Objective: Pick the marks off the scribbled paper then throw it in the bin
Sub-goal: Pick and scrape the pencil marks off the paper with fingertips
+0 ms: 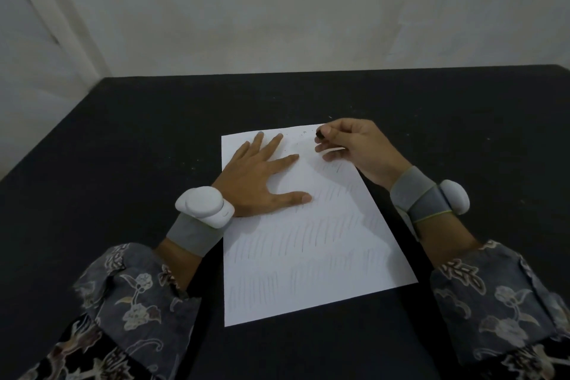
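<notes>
Black table point(123, 163) bears the scribbled paper point(308, 256), its long axis running away, slightly left. Left hand point(262, 179) presses flat, fingers spread; right hand point(354, 145) pinches a small dark eraser point(319, 134).

Bare black table point(123, 139) lies open all around the paper point(308, 256).

So: one paper point(311, 256), one small dark eraser point(319, 134), two hands, two wrist trackers, all on one surface point(123, 139).
</notes>
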The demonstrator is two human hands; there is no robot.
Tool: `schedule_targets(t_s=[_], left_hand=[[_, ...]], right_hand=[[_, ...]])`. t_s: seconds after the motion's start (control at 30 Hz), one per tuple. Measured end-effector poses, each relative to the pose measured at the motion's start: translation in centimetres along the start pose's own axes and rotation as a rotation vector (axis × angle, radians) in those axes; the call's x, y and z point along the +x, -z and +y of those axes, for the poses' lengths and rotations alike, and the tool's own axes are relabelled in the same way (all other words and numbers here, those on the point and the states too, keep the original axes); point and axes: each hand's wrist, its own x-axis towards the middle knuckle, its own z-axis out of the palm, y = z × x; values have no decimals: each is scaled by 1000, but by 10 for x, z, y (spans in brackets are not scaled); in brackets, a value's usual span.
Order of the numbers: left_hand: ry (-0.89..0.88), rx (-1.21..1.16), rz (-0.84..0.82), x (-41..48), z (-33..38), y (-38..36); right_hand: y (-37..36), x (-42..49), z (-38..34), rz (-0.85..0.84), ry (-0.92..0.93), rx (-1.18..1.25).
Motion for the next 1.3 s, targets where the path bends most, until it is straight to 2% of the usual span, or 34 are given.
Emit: schedule_targets(t_s=[0.1,0.17,0.3,0.47,0.63,0.73,0.87,0.93,1.03,1.07,1.13,1.23,1.3], left_hand=[[-40,26,150,2,7,0],[-56,4,138,3,9,-1],[-93,-8,27,2,11,-6],[-87,-67,-65,3,6,-4],[-54,-39,-89,3,4,-3],[-27,-20,-83,2,3,-4],[-24,-7,-75,2,3,-6],[-18,-3,-74,3,3,-6],[-19,-6,-76,2,2,-7],[-24,-5,-77,3,2,-7],[-30,-5,-72,3,2,-7],[-25,-3,-60,4,1,-8],[-29,-12,-57,4,2,-8]], right_hand=[[-3,-2,3,28,-98,32],[-6,-2,2,17,-108,31],[-13,-8,1,-111,-68,-3],[-14,-14,-4,-161,101,-346],[-24,-19,-5,-320,136,-602],[-30,-16,-6,-250,178,-740],[-31,-9,-2,-24,180,-788],[-30,-12,-4,-60,170,-803],[-29,-20,-13,-271,124,-802],[-29,-20,-15,-293,107,-798],[-29,-15,-13,-227,110,-797],[-33,-8,-8,-29,168,-801],[-34,-11,-8,-38,179,-809]])
